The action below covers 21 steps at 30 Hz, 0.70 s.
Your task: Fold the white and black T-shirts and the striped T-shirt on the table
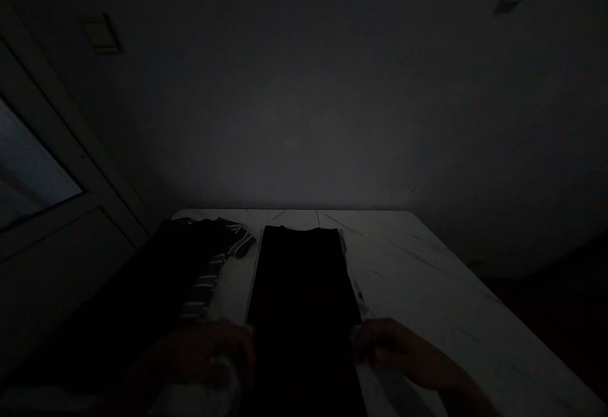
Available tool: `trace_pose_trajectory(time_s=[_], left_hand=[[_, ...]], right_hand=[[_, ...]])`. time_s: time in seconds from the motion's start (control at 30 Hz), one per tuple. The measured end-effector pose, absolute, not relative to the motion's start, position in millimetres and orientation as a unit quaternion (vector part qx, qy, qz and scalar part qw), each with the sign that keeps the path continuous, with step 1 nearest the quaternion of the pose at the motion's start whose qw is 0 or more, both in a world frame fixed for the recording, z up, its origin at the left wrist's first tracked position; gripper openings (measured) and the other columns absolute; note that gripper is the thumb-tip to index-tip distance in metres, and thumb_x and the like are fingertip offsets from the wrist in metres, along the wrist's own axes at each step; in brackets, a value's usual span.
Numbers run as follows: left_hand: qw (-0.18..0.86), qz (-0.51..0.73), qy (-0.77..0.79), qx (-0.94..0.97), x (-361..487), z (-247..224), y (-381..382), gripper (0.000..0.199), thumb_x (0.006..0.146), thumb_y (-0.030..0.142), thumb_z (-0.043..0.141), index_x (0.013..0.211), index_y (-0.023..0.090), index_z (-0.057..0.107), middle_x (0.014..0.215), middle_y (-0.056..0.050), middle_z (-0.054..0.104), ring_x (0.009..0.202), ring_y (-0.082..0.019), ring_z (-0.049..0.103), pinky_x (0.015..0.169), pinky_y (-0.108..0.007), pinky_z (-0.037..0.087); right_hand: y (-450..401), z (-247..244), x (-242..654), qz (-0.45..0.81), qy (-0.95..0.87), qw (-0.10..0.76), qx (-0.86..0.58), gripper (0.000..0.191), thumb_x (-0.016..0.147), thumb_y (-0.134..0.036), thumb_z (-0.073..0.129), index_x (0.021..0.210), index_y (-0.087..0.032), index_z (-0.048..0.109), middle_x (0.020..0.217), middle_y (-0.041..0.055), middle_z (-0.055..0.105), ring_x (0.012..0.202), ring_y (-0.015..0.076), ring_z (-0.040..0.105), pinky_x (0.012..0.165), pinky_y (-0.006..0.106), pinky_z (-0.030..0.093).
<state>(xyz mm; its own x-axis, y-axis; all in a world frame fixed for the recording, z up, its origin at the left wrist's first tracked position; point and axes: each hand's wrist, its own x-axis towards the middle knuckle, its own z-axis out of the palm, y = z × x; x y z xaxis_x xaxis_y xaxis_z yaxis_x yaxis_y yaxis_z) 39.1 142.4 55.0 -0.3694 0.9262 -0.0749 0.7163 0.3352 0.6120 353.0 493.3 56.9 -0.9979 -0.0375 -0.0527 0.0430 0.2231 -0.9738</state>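
Observation:
In the dim light a long black garment lies flat down the middle of the table, its far edge dipping slightly like a neckline. Thin pale edging shows along both its sides; I cannot tell whether it is cloth or plastic. My right hand pinches at the garment's right edge, fingers closed on the pale strip there. At the left edge, my left hand is curled and partly smeared, with pale material below its fingers. The near end of the garment runs out of view.
Left of it lies another dark garment with a striped sleeve, reaching the table's left side. The pale marbled table meets a grey wall. A door stands at left, and a switch is on the wall.

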Motion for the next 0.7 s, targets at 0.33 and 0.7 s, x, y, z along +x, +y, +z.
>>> trace_pose_trajectory(time_s=[0.33,0.7], left_hand=[[0.060,0.211,0.875,0.431,44.7,29.8,340.6,0.041,0.090,0.033,0.057,0.125,0.010,0.060,0.124,-0.019,0.064,0.113,-0.031,0.063,0.093,-0.037,0.047],[0.061,0.241,0.890,0.382,-0.3,1.1,343.1,0.018,0.089,0.016,0.047,0.087,0.023,0.064,0.090,-0.005,0.072,0.090,-0.022,0.069,0.082,-0.033,0.050]], right_hand=[[492.1,26.9,173.4,-0.230,0.940,-0.106,0.231,0.030,0.092,-0.040,0.064,0.111,-0.018,0.069,0.113,0.0132,0.072,0.105,0.0270,0.068,0.089,0.034,0.049],[520.9,8.1,192.3,-0.263,0.878,-0.245,0.318,0.026,0.098,-0.032,0.043,0.102,-0.020,0.066,0.098,0.0098,0.074,0.092,0.0227,0.069,0.081,0.031,0.050]])
